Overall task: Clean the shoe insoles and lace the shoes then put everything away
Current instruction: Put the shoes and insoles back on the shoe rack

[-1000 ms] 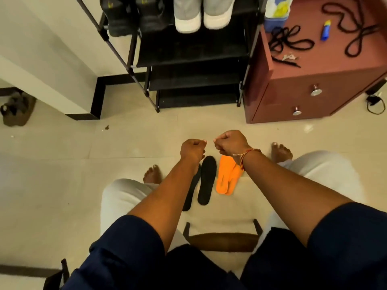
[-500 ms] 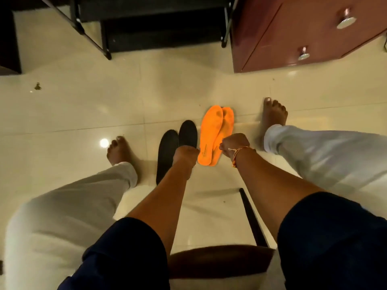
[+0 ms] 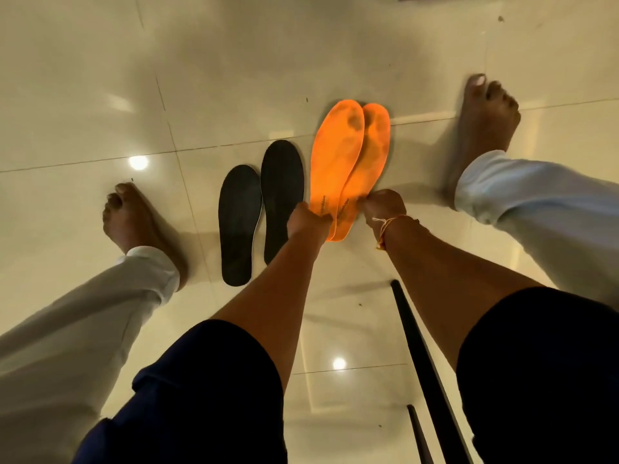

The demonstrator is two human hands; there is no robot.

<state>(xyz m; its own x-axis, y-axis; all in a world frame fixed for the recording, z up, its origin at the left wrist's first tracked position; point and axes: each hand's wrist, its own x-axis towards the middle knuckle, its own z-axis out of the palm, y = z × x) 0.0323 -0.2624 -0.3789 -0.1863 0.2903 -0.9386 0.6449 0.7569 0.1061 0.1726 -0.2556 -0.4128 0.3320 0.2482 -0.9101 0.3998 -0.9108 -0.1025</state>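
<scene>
Both hands grasp the orange insoles' heels, left hand and right hand pinching the orange insoles, just right of the black insoles on the floor; next, probably lifting them for cleaning.

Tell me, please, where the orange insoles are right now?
In the head view the orange insoles lie overlapping on the floor, right of the black insoles, with both hands at their heel ends.
</scene>
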